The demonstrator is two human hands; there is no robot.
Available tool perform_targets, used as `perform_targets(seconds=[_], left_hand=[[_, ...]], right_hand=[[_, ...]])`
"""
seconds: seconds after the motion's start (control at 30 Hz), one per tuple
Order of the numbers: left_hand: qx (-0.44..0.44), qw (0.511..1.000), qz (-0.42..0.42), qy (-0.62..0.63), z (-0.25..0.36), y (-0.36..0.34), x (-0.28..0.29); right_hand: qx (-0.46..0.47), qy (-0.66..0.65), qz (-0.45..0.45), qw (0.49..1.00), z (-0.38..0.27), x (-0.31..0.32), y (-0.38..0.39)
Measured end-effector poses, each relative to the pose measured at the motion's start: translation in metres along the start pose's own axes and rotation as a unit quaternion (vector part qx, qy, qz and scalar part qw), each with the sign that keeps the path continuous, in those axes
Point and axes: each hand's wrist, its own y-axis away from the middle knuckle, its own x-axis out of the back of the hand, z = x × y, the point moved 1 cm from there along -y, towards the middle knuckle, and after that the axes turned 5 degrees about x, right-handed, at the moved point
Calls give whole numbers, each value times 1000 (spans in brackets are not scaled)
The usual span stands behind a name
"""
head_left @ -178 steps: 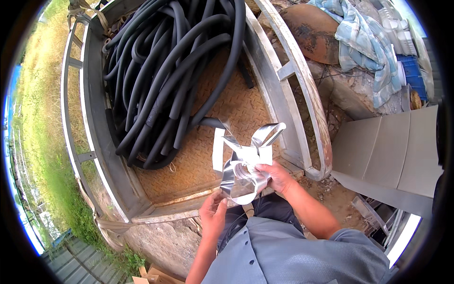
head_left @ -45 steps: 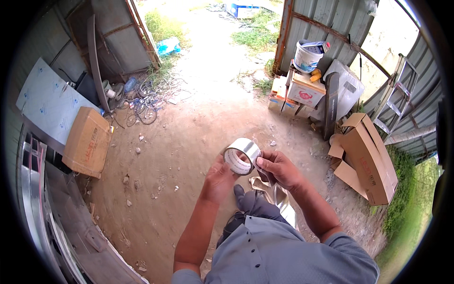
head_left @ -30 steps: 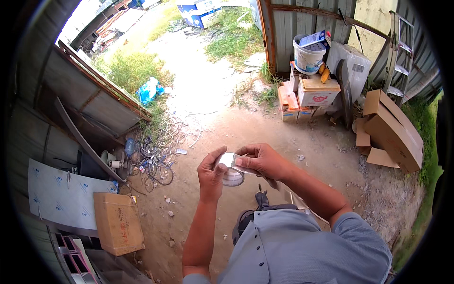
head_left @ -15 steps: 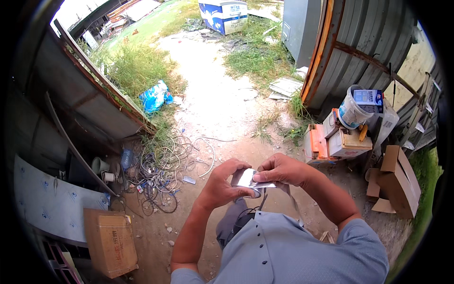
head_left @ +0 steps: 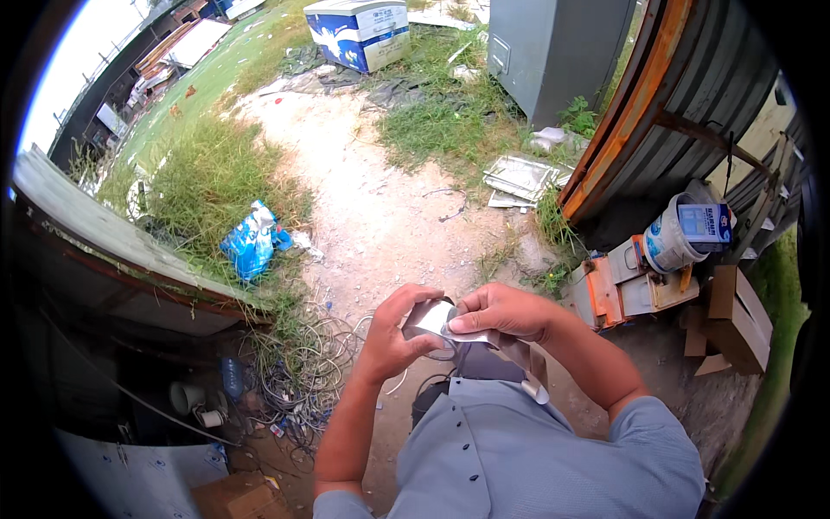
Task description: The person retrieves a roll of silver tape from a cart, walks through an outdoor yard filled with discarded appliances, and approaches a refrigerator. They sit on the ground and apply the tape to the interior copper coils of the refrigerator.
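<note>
Left hand [head_left: 393,336] gripping silver tape roll [head_left: 425,319], right hand [head_left: 512,313] pinching its strip [head_left: 534,370], blue bag [head_left: 251,244] at left now nearer

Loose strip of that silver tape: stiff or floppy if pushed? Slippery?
Loose strip: likely floppy, since it droops below the right hand and bends near its end. The silver tape looks shiny and smooth, so it may slide under a fingertip. The strip also looks thin, so it's probably light and easily creased.
</note>
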Motion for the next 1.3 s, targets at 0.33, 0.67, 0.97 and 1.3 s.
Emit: perform_targets(seconds=[0.33, 0.67, 0.97, 1.3], left_hand=[[119, 947, 230, 192, -155, -204, 174], [-45, 988, -102, -110, -261, -436, 367], [80, 985, -127, -89, -313, -620, 531], [306, 785, 116, 527, -391, -791, 622]], right_hand=[[199, 14, 80, 977, -129, 84, -279], [235, -78, 182, 952, -201, 158, -505], [293, 22, 355, 888, -327, 171, -660], [199, -176, 186, 946, -462, 293, -884]])
